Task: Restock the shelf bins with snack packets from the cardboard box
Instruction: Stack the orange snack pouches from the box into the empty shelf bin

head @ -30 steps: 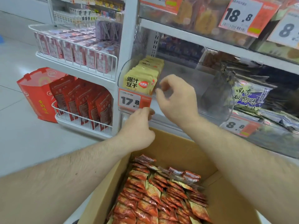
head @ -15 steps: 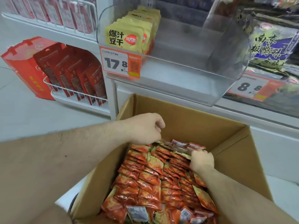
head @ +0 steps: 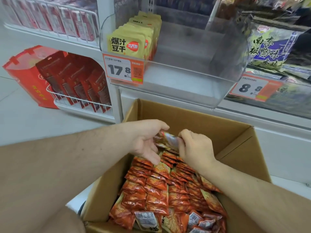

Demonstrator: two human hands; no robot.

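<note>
An open cardboard box [head: 239,148] stands below the shelf, filled with several rows of orange-red snack packets [head: 156,194]. Both hands hover over its far end. A small bunch of packets [head: 169,140] is lifted just above the rows; my right hand [head: 196,148] grips its right side, and my left hand [head: 148,140] pinches its left side with thumb and forefinger, the other fingers hanging loose. Above the box sits a clear plastic shelf bin [head: 193,91]; a row of yellow packets [head: 133,42] stands at its left, the rest of it is bare.
Price tags 17.8 [head: 123,70] and 8.8 [head: 252,89] hang on the bin fronts. Dark green bags [head: 272,49] fill the bin to the right. Left, wire racks hold red packets [head: 79,83] beside a red bag [head: 25,76] on the pale floor.
Both hands came down from the shelf bin into the box. My right hand took packets from the rows and raised them; my left hand moved over to meet it.
</note>
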